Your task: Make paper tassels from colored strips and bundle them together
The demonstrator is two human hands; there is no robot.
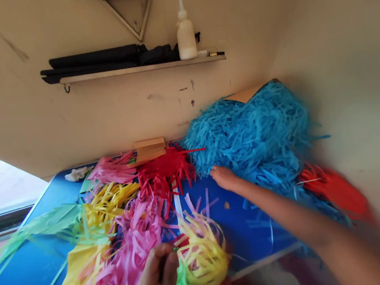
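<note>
My left hand (pixel 158 277) is at the lower middle, thumb and forefinger pinched together. A small dark green bit shows at the fingertips, too small to name. Right beside it is a bunch of pale yellow fringed tissue paper (pixel 205 257), with light green paper (pixel 182 279) below. My right arm stretches across the blue table (pixel 237 225). The right hand (pixel 223 178) has its fingers closed at the lower left edge of a large pile of blue paper fringe (pixel 247 130); whatever lies between those fingers is hidden.
Pink fringe (pixel 139 238), yellow fringe (pixel 113 199), red fringe (pixel 165 169) and pale green fringe (pixel 53 221) cover the table's left side. Orange-red fringe (pixel 339 188) lies at right. A wall shelf (pixel 141 69) above carries a squeeze bottle (pixel 186 38) and black items (pixel 95 58).
</note>
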